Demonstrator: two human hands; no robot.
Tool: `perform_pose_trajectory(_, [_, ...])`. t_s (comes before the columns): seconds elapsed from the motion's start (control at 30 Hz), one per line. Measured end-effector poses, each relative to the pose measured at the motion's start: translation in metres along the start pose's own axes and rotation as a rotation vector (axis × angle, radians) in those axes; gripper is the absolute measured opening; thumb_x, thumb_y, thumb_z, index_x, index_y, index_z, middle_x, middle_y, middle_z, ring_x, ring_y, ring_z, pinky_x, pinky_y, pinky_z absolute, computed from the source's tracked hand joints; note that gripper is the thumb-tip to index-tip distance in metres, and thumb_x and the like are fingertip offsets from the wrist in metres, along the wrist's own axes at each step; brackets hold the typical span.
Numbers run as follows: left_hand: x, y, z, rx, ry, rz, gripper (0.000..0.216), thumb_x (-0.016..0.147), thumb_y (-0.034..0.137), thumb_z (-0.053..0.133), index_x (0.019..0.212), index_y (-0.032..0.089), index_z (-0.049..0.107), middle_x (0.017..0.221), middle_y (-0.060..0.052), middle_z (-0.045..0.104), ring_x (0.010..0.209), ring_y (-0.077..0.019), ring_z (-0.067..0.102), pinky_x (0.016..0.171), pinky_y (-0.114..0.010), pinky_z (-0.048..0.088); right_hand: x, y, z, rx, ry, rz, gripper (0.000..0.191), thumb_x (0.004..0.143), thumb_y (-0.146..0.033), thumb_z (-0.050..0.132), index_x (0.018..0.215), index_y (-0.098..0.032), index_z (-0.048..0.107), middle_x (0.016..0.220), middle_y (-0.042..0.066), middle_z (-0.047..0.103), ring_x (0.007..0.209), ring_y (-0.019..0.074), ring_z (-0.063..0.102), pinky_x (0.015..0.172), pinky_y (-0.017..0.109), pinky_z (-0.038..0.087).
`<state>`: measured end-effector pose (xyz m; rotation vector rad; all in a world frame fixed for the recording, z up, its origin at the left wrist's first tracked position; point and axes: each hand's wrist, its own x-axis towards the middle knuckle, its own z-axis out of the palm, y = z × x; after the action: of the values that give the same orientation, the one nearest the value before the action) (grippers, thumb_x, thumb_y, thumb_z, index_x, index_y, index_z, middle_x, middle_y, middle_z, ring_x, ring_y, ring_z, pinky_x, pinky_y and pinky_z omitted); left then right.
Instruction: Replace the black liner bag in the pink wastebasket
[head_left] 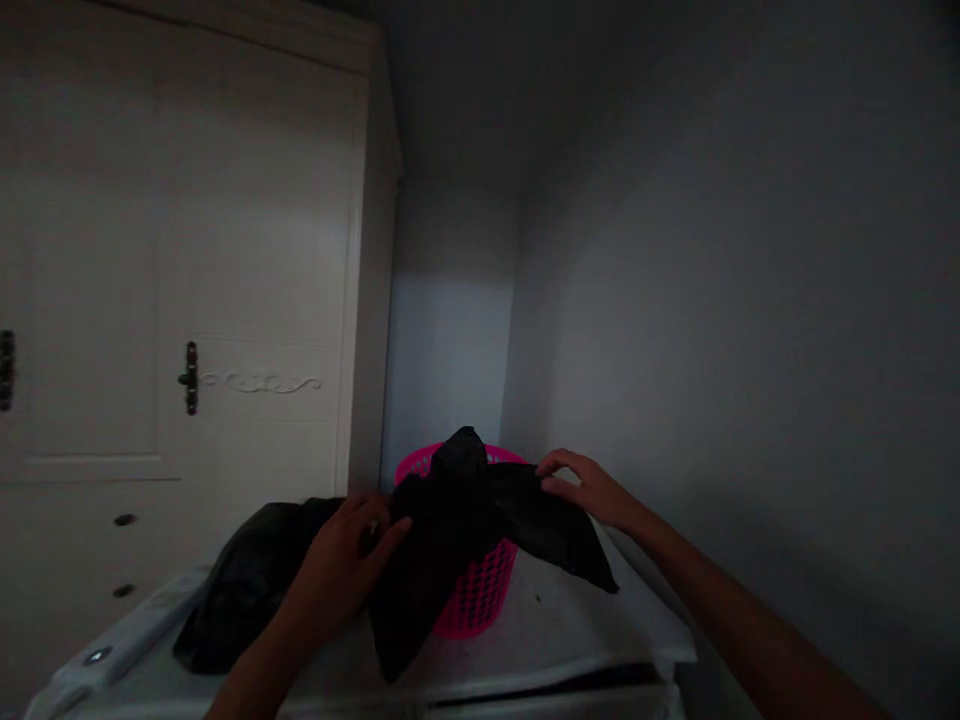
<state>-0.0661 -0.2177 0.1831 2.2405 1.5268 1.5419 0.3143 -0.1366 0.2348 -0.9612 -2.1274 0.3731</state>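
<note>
A black plastic bag spreads over the top of a bright pink perforated basket. Part of the bag rises in a crumpled peak, while two flaps hang outside the basket toward the left and the right. My left hand has its thumb and fingers closed on the bag's left side. On the other side, my right hand pinches the upper edge of the right flap. The inside of the basket is hidden by the bag. Another dark bag-like bundle lies behind my left forearm.
The basket stands on a white surface with a dark gap along its front edge. A tall white wardrobe with dark handles rises at the left. A plain grey wall runs along the right, close to my right arm.
</note>
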Motion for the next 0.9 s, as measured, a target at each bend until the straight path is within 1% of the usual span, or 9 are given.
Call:
perform_pose_trajectory(0.13, [-0.013,-0.007,0.016,0.03,0.039,-0.03,0.029,0.089,0.053,0.065,0.1,0.026,0.065,0.113,-0.008,0.069,0.102,-0.0293,0.071,0.094,-0.047,0.055,-0.013,-0.025,0.024,-0.244,-0.051,-0.18,0.103,0.067,-0.062,0.092,0.155,-0.026,0.052,0.154,0.016,0.059,0.14,0.0392,0.054,0.119,0.058,0.039])
perform_pose_trajectory(0.2, [-0.018,-0.011,0.024,0.0,0.065,-0.071,0.035,0.089,0.051,0.064,0.113,0.026,0.06,0.116,-0.01,0.07,0.101,-0.0302,0.072,0.091,-0.048,0.056,-0.019,-0.029,0.036,-0.329,-0.09,-0.246,0.099,0.075,-0.044,0.088,0.162,-0.028,0.043,0.161,0.015,0.053,0.147,0.0374,0.05,0.123,0.058,0.036])
perform_pose_trajectory(0.33, [-0.017,-0.018,0.03,-0.115,0.143,-0.163,0.023,0.089,0.043,0.054,0.104,0.026,0.052,0.096,-0.007,0.069,0.086,-0.0287,0.072,0.081,-0.045,0.057,-0.021,-0.025,0.044,-0.338,-0.073,-0.235,0.064,0.088,-0.01,0.055,0.15,-0.026,0.057,0.147,0.01,0.067,0.133,0.0258,0.063,0.116,0.048,0.047])
perform_pose_trajectory(0.47, [-0.007,-0.005,0.023,-0.391,0.231,-0.357,0.031,0.083,0.052,0.061,0.098,0.027,0.049,0.087,-0.001,0.066,0.079,-0.0243,0.069,0.073,-0.038,0.057,-0.01,-0.018,0.031,-0.336,0.106,-0.153,0.053,0.089,-0.008,0.049,0.136,-0.024,0.067,0.132,0.009,0.074,0.12,0.0251,0.069,0.11,0.044,0.051])
perform_pose_trajectory(0.57, [0.002,0.012,0.014,-0.762,0.121,-0.617,0.046,0.079,0.053,0.069,0.117,0.032,0.052,0.087,0.002,0.071,0.074,-0.0236,0.072,0.068,-0.036,0.058,0.002,-0.015,0.019,-0.335,0.215,-0.093,0.054,0.087,-0.007,0.048,0.133,-0.026,0.069,0.126,0.008,0.076,0.113,0.0249,0.071,0.102,0.04,0.052])
perform_pose_trajectory(0.67, [0.01,0.02,0.007,-0.92,0.074,-0.776,0.052,0.075,0.047,0.074,0.121,0.033,0.055,0.078,0.004,0.071,0.071,-0.0242,0.074,0.067,-0.035,0.059,0.011,-0.014,0.01,-0.25,0.223,-0.058,0.05,0.087,-0.009,0.047,0.126,-0.027,0.071,0.103,0.004,0.079,0.093,0.0223,0.072,0.086,0.034,0.052])
perform_pose_trajectory(0.77, [0.011,0.012,0.007,-0.837,0.137,-0.73,0.051,0.075,0.054,0.075,0.117,0.031,0.057,0.08,0.002,0.073,0.073,-0.0251,0.074,0.067,-0.035,0.059,0.012,-0.014,0.002,-0.199,0.146,-0.027,0.04,0.088,-0.023,0.061,0.126,-0.026,0.072,0.083,0.0,0.072,0.074,0.0195,0.066,0.074,0.031,0.048])
perform_pose_trajectory(0.83, [0.007,0.001,0.011,-0.668,0.188,-0.611,0.053,0.076,0.062,0.071,0.116,0.03,0.057,0.09,-0.002,0.076,0.082,-0.0272,0.075,0.072,-0.038,0.059,0.008,-0.011,-0.001,-0.221,0.068,-0.023,0.054,0.078,-0.026,0.074,0.131,-0.024,0.07,0.09,0.001,0.072,0.079,0.0202,0.065,0.076,0.032,0.048])
perform_pose_trajectory(0.9, [0.002,-0.011,0.018,-0.457,0.21,-0.48,0.052,0.08,0.064,0.067,0.115,0.028,0.058,0.101,-0.006,0.077,0.095,-0.0305,0.074,0.085,-0.043,0.059,0.003,-0.002,-0.002,-0.25,0.018,-0.037,0.067,0.069,-0.019,0.077,0.136,-0.022,0.068,0.105,0.006,0.073,0.091,0.0232,0.067,0.086,0.035,0.05])
